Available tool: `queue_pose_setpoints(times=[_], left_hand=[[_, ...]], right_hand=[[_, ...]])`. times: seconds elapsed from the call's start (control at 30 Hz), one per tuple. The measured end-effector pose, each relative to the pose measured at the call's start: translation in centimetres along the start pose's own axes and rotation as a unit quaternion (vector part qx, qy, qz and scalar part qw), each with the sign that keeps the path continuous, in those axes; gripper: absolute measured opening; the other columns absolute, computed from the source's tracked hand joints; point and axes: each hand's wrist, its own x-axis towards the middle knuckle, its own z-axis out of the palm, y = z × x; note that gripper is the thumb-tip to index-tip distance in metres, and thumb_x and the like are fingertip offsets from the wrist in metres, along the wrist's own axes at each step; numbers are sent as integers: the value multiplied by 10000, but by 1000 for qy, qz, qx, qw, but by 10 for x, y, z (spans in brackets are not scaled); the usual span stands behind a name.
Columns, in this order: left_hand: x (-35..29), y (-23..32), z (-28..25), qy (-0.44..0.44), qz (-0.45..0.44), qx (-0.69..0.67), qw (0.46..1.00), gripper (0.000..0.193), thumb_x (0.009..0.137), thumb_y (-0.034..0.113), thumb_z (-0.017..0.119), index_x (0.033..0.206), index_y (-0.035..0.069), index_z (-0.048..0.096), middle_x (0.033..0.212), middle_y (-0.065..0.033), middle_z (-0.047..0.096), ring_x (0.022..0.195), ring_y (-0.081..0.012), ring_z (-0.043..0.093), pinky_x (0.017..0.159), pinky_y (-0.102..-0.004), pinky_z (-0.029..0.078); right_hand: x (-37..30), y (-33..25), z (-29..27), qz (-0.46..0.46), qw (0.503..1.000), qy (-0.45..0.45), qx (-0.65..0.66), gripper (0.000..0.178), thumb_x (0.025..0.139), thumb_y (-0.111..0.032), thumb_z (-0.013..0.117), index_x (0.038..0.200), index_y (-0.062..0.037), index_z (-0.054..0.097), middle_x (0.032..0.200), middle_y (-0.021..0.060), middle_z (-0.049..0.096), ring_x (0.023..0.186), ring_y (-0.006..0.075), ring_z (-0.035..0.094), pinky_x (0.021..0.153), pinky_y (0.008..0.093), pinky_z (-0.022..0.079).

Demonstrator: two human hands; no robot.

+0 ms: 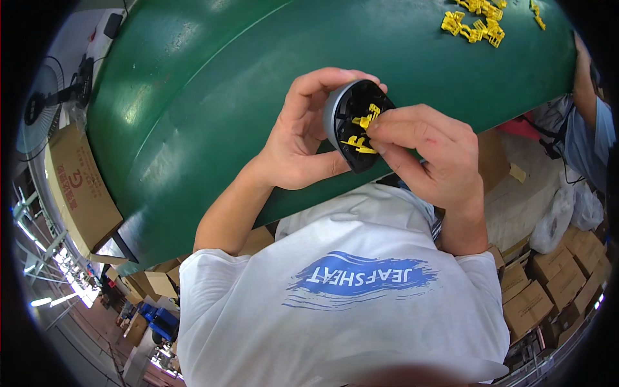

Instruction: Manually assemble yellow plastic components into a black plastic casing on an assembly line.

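Note:
My left hand [294,138] is wrapped around a rounded plastic shell [331,119], grey outside and black inside, and holds it tilted above the green table. Yellow plastic pieces [356,144] sit within the shell's black hollow. With thumb and fingertips, my right hand [431,147] pinches at another small yellow plastic piece [366,120] over the upper part of the hollow. The fingertips partly cover that piece, so whether it is seated in the shell cannot be made out.
The green table [213,109] has a heap of loose yellow plastic pieces [476,26] at its far right. A cardboard box [84,187] and a fan [48,103] stand at left. Another person's arm [583,77] rests by the right edge. Stacked cartons [548,277] fill the lower right.

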Motion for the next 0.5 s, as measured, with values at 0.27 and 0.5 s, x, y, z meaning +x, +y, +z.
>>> queue_pose_setpoints(times=[0.27,0.5], left_hand=[[-2,-10,5,-7,27,35,999,996,756,-46,925,1537,168,345,1573,-226,465,1477,-474,490,1216,-609,452],[1,-7,13,3,35,2,999,1079,733,-31,951,1540,208,275,1600,-205,425,1502,-485,454,1212,-603,463]], right_hand=[[-11,9,3,34,999,-30,12,253,799,41,824,1034,-43,784,1023,104,791,885,252,778,739,339,630],[-19,7,-1,-24,989,42,-140,282,823,-80,852,1098,-135,822,866,-14,668,776,190,615,763,357,459]])
